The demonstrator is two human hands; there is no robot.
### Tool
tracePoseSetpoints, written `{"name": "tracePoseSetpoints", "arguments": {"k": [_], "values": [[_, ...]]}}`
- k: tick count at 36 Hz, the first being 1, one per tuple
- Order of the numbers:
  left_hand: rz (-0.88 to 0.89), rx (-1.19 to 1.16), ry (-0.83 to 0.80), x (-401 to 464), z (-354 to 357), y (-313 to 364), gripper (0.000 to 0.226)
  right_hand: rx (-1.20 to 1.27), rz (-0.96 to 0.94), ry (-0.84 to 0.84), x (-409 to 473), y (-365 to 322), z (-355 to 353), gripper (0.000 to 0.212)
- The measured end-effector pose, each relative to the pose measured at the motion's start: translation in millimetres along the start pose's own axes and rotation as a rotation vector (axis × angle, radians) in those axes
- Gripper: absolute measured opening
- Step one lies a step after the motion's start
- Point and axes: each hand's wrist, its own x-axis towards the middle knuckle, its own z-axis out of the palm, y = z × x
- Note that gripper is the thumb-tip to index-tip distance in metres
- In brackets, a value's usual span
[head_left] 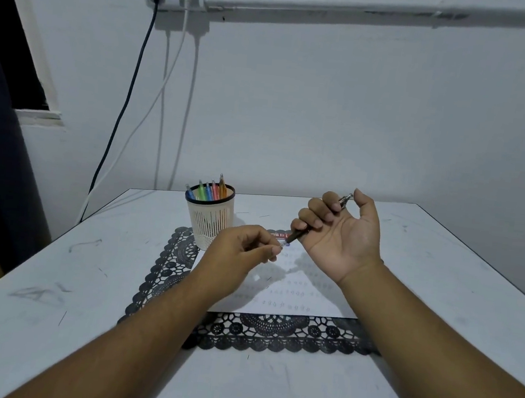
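One pen [298, 235] spans both hands: right hand [338, 236] grips its barrel, left hand [239, 254] pinches its tip.

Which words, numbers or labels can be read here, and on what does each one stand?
No text is readable.
Sheet of paper: rows of small handwritten marks, too blurred to read.
Red item behind the held pen: white print, too small to read.
Pen cup and coloured pens in it: no print to be seen.
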Motion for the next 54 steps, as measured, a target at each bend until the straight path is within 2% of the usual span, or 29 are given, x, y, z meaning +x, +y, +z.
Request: {"name": "tracePoseSetpoints", "arguments": {"k": [7,12,16,20,25,28,32,36,41,44,46,50,54], "values": [[0.032,0.091,0.083,2.1,-6.5,0.0,0.011,-0.369,-0.029,-0.003,5.2,0.4,1.0,0.046],[0.039,0.12,0.096,3.2,-14.3,-1.5,0.012,-0.736,0.067,-0.045,2.4,8.5,-2.9,0.034],[0.026,0.167,0.083,4.5,-23.1,-6.5,0.01,-0.656,0.121,-0.036,2.4,7.8,-3.1,0.033],[-0.058,0.247,0.082,8.8,-39.4,-16.4,0.013,-0.55,0.02,0.071,9.7,-9.7,-10.6,0.024],[-0.198,0.429,-0.111,9.3,-57.7,-29.7,0.029,-0.646,-0.08,0.202,18.5,-36.9,-26.5,0.021],[-0.251,0.605,-0.194,10.7,-58.1,-34.8,0.031,-0.764,-0.048,0.193,14.4,-45.8,-42.3,0.025],[-0.283,0.656,-0.22,12.9,-55.7,-36.3,0.035,-0.931,0.05,0.143,-3.9,-48.2,-61.3,0.029],[-0.227,0.719,-0.191,10.3,-46.9,-34.8,0.031,-1.052,0.094,0.096,-26.5,-39.5,-68.4,0.041],[-0.004,0.722,-0.16,-0.8,-17.2,-27.4,0.007,-1.111,0.162,-0.004,-48.6,-23.5,-64.1,0.025],[0.084,0.759,-0.308,-4.1,-2.4,-24.6,0.041,-1.152,0.217,-0.009,-56.1,-21.7,-66.4,0.021],[0.108,0.767,-0.401,-4.9,4.3,-20.7,0.056,-1.175,0.238,-0.003,-59.9,-24.7,-68.6,0.011],[0.046,0.886,-0.517,-8.8,12.5,-21.5,0.063,-1.22,0.229,-0.004,-65.5,-26.5,-70.2,0.007],[0.004,0.9,-0.534,-9.4,11.9,-22.2,0.063,-1.303,0.201,-0.024,-66.5,-21.2,-66.6,0.015]]}}
